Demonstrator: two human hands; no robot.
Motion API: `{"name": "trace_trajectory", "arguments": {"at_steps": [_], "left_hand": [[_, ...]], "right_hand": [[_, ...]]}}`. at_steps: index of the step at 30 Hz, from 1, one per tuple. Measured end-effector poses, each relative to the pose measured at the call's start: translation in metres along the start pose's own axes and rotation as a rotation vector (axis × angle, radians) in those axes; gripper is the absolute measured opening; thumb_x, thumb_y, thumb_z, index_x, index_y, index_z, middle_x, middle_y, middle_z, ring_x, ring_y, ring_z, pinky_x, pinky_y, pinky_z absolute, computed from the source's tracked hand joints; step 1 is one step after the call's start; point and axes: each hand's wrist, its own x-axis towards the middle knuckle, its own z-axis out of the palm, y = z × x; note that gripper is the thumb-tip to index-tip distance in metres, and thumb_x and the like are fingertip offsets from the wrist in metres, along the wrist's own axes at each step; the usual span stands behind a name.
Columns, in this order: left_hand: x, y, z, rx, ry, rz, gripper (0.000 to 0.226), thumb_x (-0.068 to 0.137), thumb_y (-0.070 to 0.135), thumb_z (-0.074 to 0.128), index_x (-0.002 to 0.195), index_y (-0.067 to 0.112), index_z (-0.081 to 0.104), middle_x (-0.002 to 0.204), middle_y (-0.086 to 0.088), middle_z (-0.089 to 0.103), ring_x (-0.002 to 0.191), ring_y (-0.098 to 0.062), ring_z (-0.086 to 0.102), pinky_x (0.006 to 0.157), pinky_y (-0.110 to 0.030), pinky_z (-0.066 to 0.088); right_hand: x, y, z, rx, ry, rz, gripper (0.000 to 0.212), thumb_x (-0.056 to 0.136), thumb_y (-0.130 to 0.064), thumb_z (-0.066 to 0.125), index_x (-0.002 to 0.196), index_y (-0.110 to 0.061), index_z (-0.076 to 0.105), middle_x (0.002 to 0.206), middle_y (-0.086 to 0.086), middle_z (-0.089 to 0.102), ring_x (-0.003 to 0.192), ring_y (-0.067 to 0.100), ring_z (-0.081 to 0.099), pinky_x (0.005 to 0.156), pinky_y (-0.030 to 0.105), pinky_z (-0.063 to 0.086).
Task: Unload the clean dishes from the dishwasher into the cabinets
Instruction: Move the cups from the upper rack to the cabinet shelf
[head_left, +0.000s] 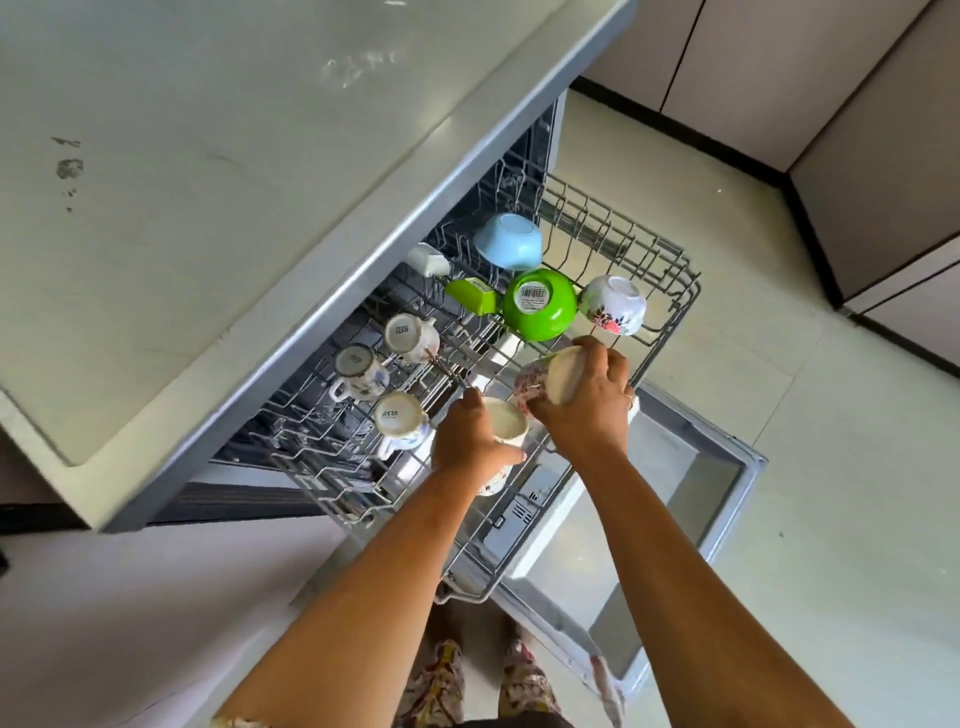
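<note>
Both hands work in the dishwasher's pulled-out upper rack (670, 291). Left hand (467, 439) curls round a cream-bottomed bowl (506, 421) at the rack's front. Right hand (589, 410) grips a floral bowl (545, 382), tilted just above the wires. Risks: the two bowls are v. close and could clink or chip. One-hand grips on wet glaze may slip, dropping a bowl onto the open door (675, 467). Right fingers could also knock the green bowl (540, 306) nearby.

Bright, even light. Pale sheen on countertop (358, 67); floor (779, 467) near washed out. Deep shadow inside dishwasher (540, 140). Straight lines bowed toward edges. Slightly soft throughout.
</note>
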Motion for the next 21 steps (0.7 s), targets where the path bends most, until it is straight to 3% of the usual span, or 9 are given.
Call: {"name": "trace_trajectory", "arguments": {"at_steps": [5,9,14,17,21], "left_hand": [[-0.034,-0.018,-0.015,-0.284,0.146,-0.067,0.086,0.052,0.036,0.088,0.120,0.015,0.039,0.117,-0.007,0.054,0.093,-0.020,0.051,0.076,-0.029,0.045],[-0.065,-0.032,-0.035,-0.401,0.271,-0.056,0.088,0.054,0.031,0.087,0.125,0.017,0.039,0.122,-0.006,0.052,0.104,-0.025,0.053,0.079,-0.027,0.042],[-0.114,-0.044,-0.058,-0.386,0.304,0.051,0.089,0.051,0.026,0.088,0.125,0.020,0.040,0.121,-0.001,0.051,0.101,-0.014,0.047,0.082,-0.025,0.039],[-0.153,-0.058,-0.070,-0.366,0.277,0.129,0.092,0.051,0.027,0.088,0.128,0.020,0.038,0.120,0.000,0.049,0.105,-0.016,0.044,0.087,-0.030,0.041],[-0.230,-0.090,-0.100,-0.416,0.331,0.201,0.089,0.051,0.025,0.088,0.126,0.022,0.039,0.118,0.002,0.049,0.104,-0.017,0.046,0.081,-0.025,0.038]], "right_hand": [[-0.014,-0.004,-0.005,-0.095,-0.049,-0.095,0.084,0.066,-0.027,0.080,0.135,-0.025,0.032,0.136,0.007,0.030,0.120,0.038,0.040,0.099,0.047,0.043],[-0.036,-0.021,-0.005,-0.127,-0.069,-0.181,0.085,0.068,-0.027,0.079,0.137,-0.028,0.030,0.138,0.007,0.029,0.118,0.039,0.043,0.094,0.047,0.045],[-0.080,-0.036,-0.013,-0.212,-0.075,-0.293,0.085,0.068,-0.032,0.078,0.138,-0.029,0.030,0.140,0.009,0.030,0.117,0.040,0.047,0.091,0.048,0.048],[-0.118,-0.043,-0.020,-0.326,-0.095,-0.391,0.088,0.068,-0.033,0.079,0.139,-0.036,0.026,0.142,0.006,0.029,0.121,0.037,0.043,0.087,0.046,0.050],[-0.192,-0.058,-0.028,-0.416,-0.098,-0.466,0.094,0.067,-0.041,0.076,0.143,-0.032,0.022,0.143,0.005,0.031,0.124,0.037,0.040,0.090,0.046,0.048]]}}
